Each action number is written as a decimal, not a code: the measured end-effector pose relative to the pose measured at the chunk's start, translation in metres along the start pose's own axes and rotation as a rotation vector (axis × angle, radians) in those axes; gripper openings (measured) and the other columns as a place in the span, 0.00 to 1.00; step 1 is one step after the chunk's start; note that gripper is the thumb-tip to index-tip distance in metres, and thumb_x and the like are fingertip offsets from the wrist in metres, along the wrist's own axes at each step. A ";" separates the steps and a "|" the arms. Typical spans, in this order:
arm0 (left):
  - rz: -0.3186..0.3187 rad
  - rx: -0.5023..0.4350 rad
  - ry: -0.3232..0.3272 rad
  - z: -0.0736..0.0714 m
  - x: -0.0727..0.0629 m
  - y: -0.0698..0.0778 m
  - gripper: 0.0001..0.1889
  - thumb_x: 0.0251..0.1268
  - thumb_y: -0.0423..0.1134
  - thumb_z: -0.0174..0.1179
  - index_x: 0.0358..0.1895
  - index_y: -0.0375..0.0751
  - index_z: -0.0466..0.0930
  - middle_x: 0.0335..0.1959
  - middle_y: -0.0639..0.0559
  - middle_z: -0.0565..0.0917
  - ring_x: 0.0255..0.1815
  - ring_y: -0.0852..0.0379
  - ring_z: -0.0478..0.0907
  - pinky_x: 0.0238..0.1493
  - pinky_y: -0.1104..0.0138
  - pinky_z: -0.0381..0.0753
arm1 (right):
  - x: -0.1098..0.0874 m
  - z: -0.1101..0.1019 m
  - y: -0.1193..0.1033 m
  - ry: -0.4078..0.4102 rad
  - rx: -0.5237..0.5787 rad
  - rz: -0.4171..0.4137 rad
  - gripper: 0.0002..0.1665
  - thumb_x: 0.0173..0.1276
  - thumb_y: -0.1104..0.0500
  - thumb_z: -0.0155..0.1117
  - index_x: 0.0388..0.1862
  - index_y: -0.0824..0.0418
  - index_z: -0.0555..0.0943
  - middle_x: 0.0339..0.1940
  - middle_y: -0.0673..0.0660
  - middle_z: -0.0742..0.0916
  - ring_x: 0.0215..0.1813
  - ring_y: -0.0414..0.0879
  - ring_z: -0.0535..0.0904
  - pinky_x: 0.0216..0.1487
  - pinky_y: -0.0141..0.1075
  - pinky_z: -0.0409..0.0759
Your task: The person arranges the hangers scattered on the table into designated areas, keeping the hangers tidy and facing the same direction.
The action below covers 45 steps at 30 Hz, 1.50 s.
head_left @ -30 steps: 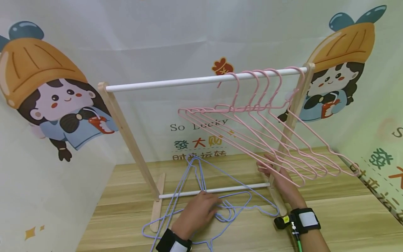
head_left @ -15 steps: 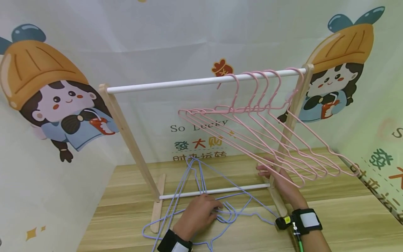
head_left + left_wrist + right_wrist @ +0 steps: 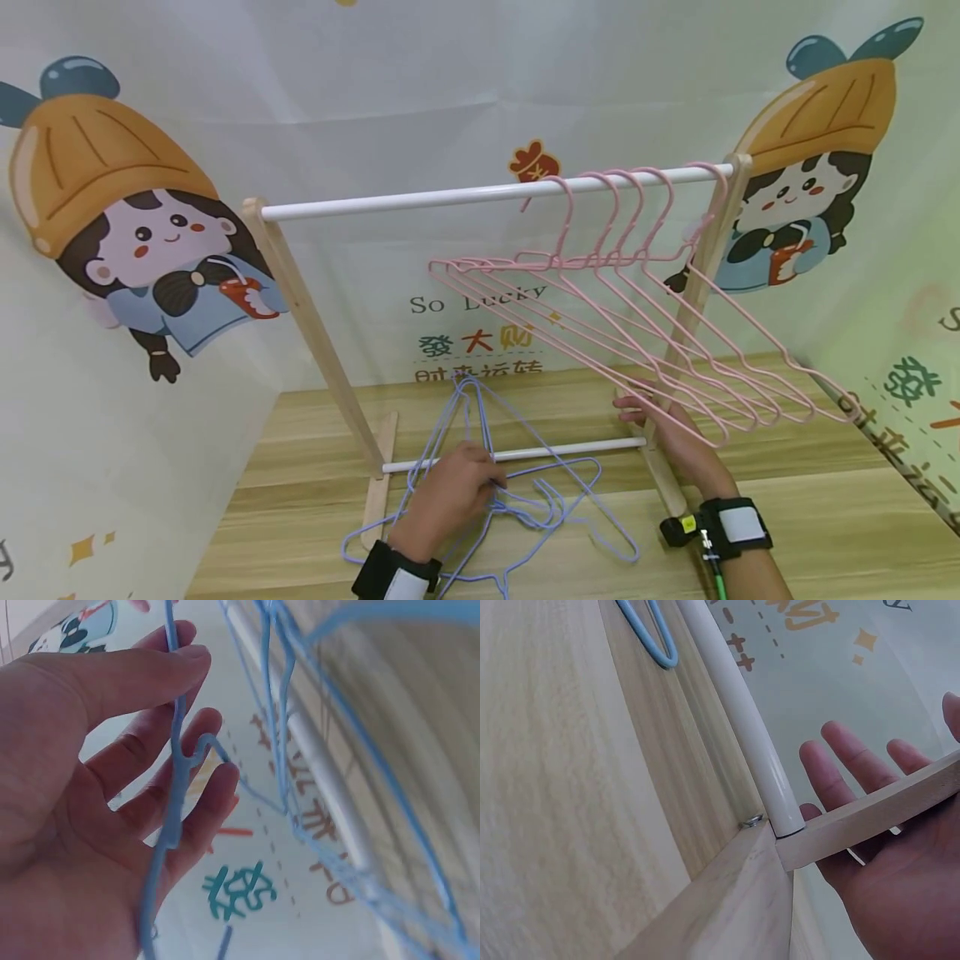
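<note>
My left hand (image 3: 453, 492) is over the pile of blue wire hangers on the table. In the left wrist view its thumb and index finger pinch the wire of one blue hanger (image 3: 178, 802), while the other fingers are loosely bent behind. More blue hangers (image 3: 551, 517) lie tangled beneath and beside that hand, some across the rack's lower white bar (image 3: 570, 450). My right hand (image 3: 678, 429) is at the foot of the right wooden post (image 3: 870, 817); the post runs between its thumb and its loosely extended fingers. Pink hangers partly cover this hand in the head view.
Several pink hangers (image 3: 577, 263) hang from the right part of the upper white bar (image 3: 412, 198). The left wooden post (image 3: 315, 333) stands on a flat foot on the wood-grain table (image 3: 255, 500). Printed cloth walls (image 3: 360, 108) enclose the back and sides.
My left hand has moved left and slightly up. A blue hanger has shifted with it, its right corner swinging left and down. The right hand stays at the post.
</note>
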<state>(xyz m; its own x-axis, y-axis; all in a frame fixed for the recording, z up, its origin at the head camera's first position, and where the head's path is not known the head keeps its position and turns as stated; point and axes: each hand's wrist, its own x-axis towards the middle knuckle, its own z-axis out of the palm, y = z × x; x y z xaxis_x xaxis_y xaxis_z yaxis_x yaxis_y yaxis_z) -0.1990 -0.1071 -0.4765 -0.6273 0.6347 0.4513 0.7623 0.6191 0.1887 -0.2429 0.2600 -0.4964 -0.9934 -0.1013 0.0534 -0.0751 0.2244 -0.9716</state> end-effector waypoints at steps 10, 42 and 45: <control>-0.069 0.112 -0.042 -0.011 -0.010 -0.015 0.15 0.48 0.18 0.75 0.26 0.45 0.89 0.33 0.54 0.85 0.41 0.50 0.83 0.47 0.59 0.86 | -0.001 0.000 -0.004 -0.009 -0.006 -0.031 0.30 0.94 0.51 0.44 0.72 0.74 0.78 0.69 0.72 0.83 0.68 0.64 0.79 0.62 0.50 0.77; -0.738 0.168 -0.126 0.070 -0.029 -0.034 0.32 0.73 0.64 0.66 0.13 0.49 0.73 0.25 0.43 0.86 0.25 0.45 0.83 0.19 0.53 0.76 | -0.001 0.000 -0.001 -0.021 -0.025 -0.003 0.31 0.94 0.51 0.46 0.81 0.73 0.69 0.66 0.69 0.86 0.61 0.52 0.82 0.59 0.47 0.79; -0.740 0.122 -0.079 0.067 -0.026 -0.037 0.29 0.71 0.57 0.67 0.12 0.50 0.70 0.18 0.49 0.80 0.20 0.49 0.78 0.17 0.54 0.72 | 0.002 0.000 -0.002 -0.012 -0.032 0.004 0.31 0.94 0.49 0.46 0.75 0.74 0.75 0.67 0.69 0.86 0.63 0.55 0.82 0.58 0.47 0.79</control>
<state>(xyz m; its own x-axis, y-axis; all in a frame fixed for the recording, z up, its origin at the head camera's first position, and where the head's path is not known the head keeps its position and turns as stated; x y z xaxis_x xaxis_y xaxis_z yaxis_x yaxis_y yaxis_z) -0.2213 -0.1152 -0.5539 -0.9819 0.0614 0.1791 0.1169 0.9407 0.3186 -0.2450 0.2595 -0.4941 -0.9926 -0.1119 0.0461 -0.0736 0.2557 -0.9640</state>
